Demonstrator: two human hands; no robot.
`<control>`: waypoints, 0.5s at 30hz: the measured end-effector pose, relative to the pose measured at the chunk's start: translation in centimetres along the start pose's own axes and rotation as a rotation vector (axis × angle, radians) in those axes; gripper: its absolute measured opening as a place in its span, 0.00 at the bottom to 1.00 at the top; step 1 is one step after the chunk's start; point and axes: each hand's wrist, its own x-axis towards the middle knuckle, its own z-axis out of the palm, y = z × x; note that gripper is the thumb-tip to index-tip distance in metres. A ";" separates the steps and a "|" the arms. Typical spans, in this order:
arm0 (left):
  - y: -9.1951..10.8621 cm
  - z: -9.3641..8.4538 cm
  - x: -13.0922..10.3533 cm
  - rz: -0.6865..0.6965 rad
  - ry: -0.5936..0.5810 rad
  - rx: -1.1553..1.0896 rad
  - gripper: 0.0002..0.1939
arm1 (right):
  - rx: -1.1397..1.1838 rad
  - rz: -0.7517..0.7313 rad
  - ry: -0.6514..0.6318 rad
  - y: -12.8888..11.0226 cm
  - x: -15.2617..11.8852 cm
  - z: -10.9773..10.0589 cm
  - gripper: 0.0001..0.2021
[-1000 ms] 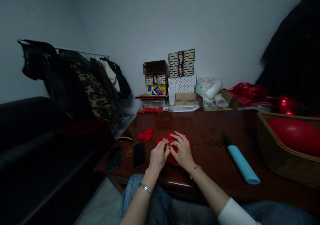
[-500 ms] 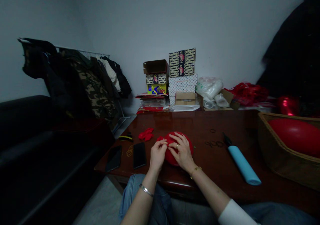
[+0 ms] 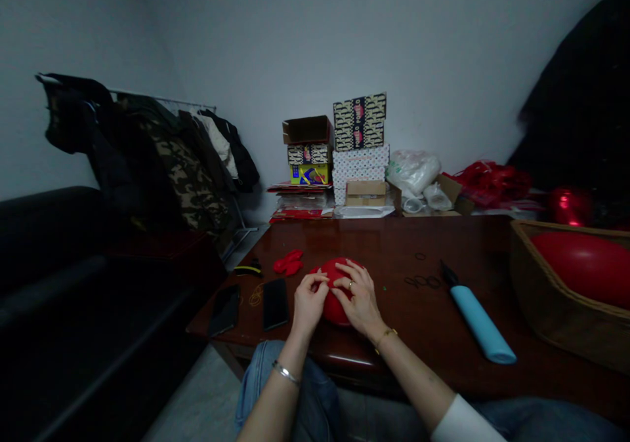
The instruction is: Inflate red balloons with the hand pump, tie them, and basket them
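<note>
A red inflated balloon point(image 3: 335, 309) rests on the dark wooden table, partly covered by both hands. At its left side my left hand point(image 3: 309, 301) is closed in a pinch, seemingly on the balloon's neck; the exact spot is hidden by the fingertips. My right hand point(image 3: 359, 298) lies over the top and right of the balloon, fingers curved onto it, with thumb and index close to the left fingertips. Limp red balloons point(image 3: 289, 263) lie a little beyond my left hand.
Two dark phones, the nearer one point(image 3: 275, 304) beside my left hand, lie with yellow string point(image 3: 256, 294). To the right are dark rings point(image 3: 423, 282), a blue hand pump point(image 3: 482, 324) and a wicker basket point(image 3: 566, 317) holding a large red balloon. Stacked boxes point(image 3: 360, 166) stand behind.
The hands stay at the balloon with almost the same grip. The balloon shows less on the right of my right hand than before. The view has shifted slightly.
</note>
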 end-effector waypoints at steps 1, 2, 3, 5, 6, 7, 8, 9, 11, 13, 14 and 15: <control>-0.2 0.1 0.1 -0.035 -0.001 -0.031 0.07 | 0.020 0.012 0.000 0.0 0.0 0.0 0.05; -0.4 0.2 0.1 -0.053 -0.003 -0.047 0.07 | 0.039 0.028 0.001 0.1 0.0 0.0 0.05; -0.5 0.2 0.1 -0.052 -0.003 -0.053 0.07 | 0.057 0.046 0.004 0.1 0.0 0.1 0.05; -0.8 0.4 0.2 -0.027 0.002 -0.051 0.06 | 0.095 0.076 0.008 0.2 0.0 0.1 0.05; -0.9 0.4 0.2 -0.021 0.007 -0.055 0.06 | 0.116 0.088 0.010 0.3 0.1 0.1 0.05; -1.0 0.5 0.2 -0.028 0.016 -0.067 0.06 | 0.137 0.097 0.007 0.3 0.1 0.0 0.05; -1.2 0.5 0.2 -0.048 0.026 -0.082 0.07 | 0.159 0.101 0.001 0.3 0.1 -0.1 0.05; -1.3 0.6 0.2 -0.075 0.036 -0.102 0.07 | 0.181 0.102 -0.008 0.3 0.1 -0.1 0.05; -1.4 0.6 0.3 -0.124 0.055 -0.142 0.08 | 0.216 0.104 -0.028 0.2 0.2 -0.3 0.06; -1.3 0.5 0.1 -0.103 0.057 -0.150 0.08 | 0.246 0.116 -0.039 0.1 0.3 -0.3 0.07; -1.2 0.5 0.0 -0.065 0.046 -0.140 0.08 | 0.260 0.131 -0.032 0.1 0.3 -0.3 0.07; -1.0 0.4 -0.2 -0.018 0.032 -0.124 0.08 | 0.275 0.151 -0.017 0.1 0.4 -0.3 0.06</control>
